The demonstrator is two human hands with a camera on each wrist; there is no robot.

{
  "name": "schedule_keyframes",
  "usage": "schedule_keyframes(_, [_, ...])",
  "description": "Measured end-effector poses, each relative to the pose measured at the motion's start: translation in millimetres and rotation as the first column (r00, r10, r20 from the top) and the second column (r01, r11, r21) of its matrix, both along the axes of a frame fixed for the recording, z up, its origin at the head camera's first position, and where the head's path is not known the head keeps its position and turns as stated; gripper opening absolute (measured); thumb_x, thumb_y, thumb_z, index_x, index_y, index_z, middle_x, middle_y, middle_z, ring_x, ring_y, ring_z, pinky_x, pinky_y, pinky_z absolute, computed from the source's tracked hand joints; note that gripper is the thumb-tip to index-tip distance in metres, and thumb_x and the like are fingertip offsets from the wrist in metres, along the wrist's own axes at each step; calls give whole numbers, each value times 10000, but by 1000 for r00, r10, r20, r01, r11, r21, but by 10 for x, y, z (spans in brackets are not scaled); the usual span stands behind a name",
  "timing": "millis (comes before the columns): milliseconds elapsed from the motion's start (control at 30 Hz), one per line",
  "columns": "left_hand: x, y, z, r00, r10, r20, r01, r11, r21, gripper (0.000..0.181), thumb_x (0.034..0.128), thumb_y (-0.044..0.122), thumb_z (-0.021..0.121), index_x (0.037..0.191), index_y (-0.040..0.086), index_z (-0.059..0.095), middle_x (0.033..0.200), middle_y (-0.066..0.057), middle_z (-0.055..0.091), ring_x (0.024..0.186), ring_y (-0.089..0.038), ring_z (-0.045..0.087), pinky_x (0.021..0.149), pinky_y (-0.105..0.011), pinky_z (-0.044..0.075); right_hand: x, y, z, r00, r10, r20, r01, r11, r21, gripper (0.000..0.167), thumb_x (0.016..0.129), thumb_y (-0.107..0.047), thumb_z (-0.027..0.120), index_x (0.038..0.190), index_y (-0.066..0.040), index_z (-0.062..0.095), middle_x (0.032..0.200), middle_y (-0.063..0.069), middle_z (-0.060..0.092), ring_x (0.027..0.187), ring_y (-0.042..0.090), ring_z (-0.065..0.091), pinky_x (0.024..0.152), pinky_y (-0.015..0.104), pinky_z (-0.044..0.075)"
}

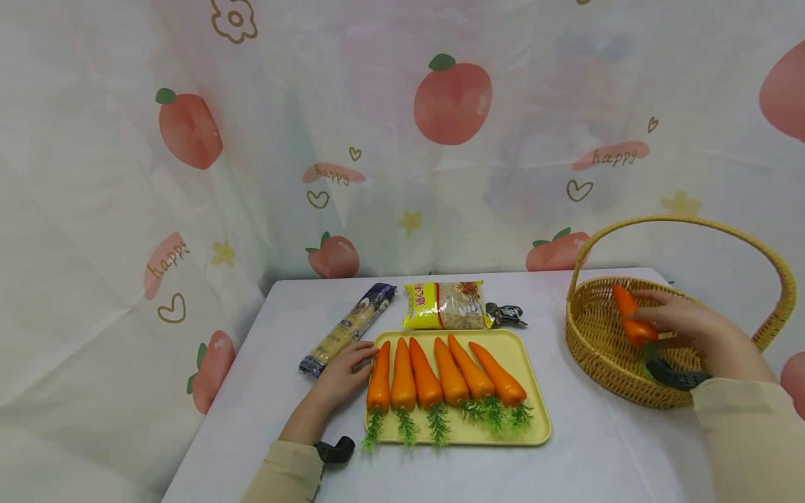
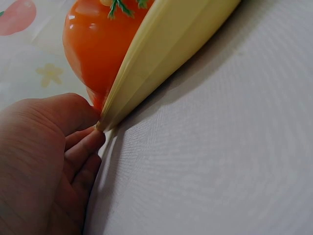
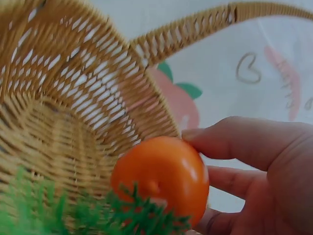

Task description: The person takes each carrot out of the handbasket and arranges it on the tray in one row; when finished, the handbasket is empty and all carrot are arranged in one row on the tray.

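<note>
My right hand [image 1: 682, 325] grips an orange carrot [image 1: 631, 318] with green leaves over the wicker basket [image 1: 591, 356]. In the right wrist view the thumb and fingers hold the carrot [image 3: 161, 181] by its thick end, and the basket's woven wall [image 3: 112, 88] lies beyond it. On the left, my left hand [image 1: 344, 374] pinches the rim of a yellow tray [image 1: 453, 436]. The left wrist view shows its thumb above and fingers below the tray edge [image 2: 146, 68]. Several carrots [image 1: 428, 377] lie side by side on the tray, tops toward me.
Left of the tray lies a long noodle pack [image 1: 349, 328]. Behind the tray are a yellow-and-clear food bag [image 1: 446, 305] and a small dark packet [image 1: 505, 314]. The basket's tall handle [image 1: 685, 220] arches above its bowl. A printed curtain [image 1: 390, 84] hangs behind the white table [image 1: 597, 447].
</note>
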State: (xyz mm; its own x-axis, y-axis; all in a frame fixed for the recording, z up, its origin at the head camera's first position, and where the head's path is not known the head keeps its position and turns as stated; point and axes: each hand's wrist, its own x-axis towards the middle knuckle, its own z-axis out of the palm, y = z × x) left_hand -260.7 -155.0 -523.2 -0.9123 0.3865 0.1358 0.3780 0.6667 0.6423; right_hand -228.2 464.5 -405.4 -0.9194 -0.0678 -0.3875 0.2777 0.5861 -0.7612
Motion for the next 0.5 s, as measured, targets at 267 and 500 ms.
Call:
schedule_keyframes(267, [4, 2, -1, 1000, -5, 3, 5, 1000, 3, 388, 991, 277, 590, 1371, 198, 607, 1469, 3, 509, 1407, -278, 434, 1144, -506, 388, 142, -260, 154, 993, 10, -119, -18, 998, -62, 838, 1043, -374, 476, 1569, -31, -79, 1445, 336, 290, 938, 25, 618, 819, 299, 574])
schedule_keyframes(500, [-11, -1, -6, 1000, 3, 7, -3, 1000, -6, 385, 996, 293, 580, 1373, 217, 605, 1473, 23, 506, 1409, -266, 434, 1144, -503, 389, 221, -459, 221, 987, -54, -151, 18, 972, -234, 791, 1054, -318, 458, 1589, -126, -92, 1336, 109, 370, 949, 14, 620, 832, 273, 592])
